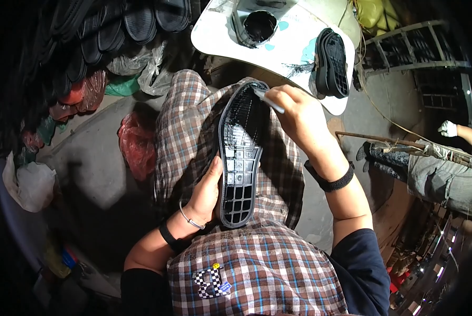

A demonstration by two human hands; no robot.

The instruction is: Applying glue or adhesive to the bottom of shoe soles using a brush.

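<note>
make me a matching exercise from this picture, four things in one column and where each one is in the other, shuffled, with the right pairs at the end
Things
1. single black sole
2. pale-handled tool
3. pair of black soles
4. checkered patch

Places
A. on the white table
B. on the plaid cloth, near the picture's lower edge
C. in the right hand
D. in front of the person, the left hand at its edge

Right pairs: 1-D, 2-C, 3-A, 4-B
</note>
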